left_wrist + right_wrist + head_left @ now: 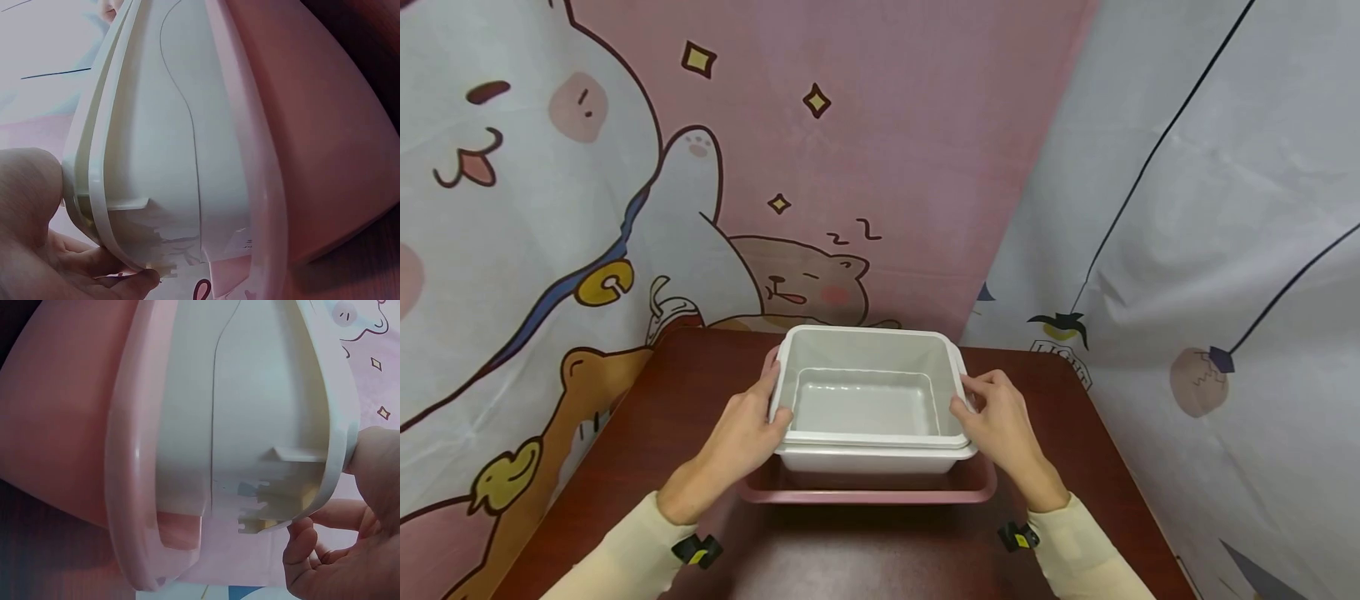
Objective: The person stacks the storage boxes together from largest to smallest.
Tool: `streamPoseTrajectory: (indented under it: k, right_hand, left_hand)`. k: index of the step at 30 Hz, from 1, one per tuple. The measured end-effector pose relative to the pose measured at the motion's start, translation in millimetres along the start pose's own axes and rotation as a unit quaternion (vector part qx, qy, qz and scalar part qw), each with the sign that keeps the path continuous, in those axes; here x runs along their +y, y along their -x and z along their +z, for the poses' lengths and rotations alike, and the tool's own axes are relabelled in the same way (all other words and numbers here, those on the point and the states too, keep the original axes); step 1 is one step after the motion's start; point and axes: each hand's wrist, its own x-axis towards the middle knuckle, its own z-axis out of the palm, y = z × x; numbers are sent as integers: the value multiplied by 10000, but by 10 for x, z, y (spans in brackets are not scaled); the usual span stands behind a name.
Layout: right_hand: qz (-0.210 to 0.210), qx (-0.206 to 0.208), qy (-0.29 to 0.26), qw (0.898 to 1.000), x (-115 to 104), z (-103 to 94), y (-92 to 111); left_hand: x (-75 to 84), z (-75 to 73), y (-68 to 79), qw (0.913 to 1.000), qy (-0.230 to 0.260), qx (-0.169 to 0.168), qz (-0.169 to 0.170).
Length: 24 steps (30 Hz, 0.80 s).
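Observation:
A pale grey plastic bin [861,404] faces up between the hands. Just beneath its rim runs a second pale rim [99,162], as of another bin nested with it. Both pale pieces sit partly inside a pink bin [868,497], whose front rim shows below them. At the left end, my left hand [747,427] grips the pale rim, thumb over the top edge and fingertips [145,281] underneath. My right hand [1000,417] holds the opposite end, its curled fingers [303,540] under the rim. The pale bin's inside holds nothing.
The pink bin stands on a dark reddish-brown table [842,554]. Behind the table hangs a cloth with cartoon animals [820,283], and a whitish cloth [1225,208] hangs along the right side.

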Motion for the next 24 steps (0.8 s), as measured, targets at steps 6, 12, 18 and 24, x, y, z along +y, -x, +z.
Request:
streamPoseTrajectory:
  k: [6, 12, 18, 24]
  right_hand:
    - [-41, 42, 19, 10000, 23, 13, 6]
    - [-85, 50, 28, 9999, 35, 25, 8]
    - [-80, 22, 68, 9999, 57, 32, 18]
    - [-30, -64, -2, 10000, 93, 48, 20]
  left_hand:
    - [-4, 35, 6, 10000, 0, 26, 92]
    - [-22, 67, 16, 9999, -47, -66, 119]
    - [-23, 78, 14, 9999, -13, -76, 124]
    - [-40, 99, 27, 9998, 41, -113, 143]
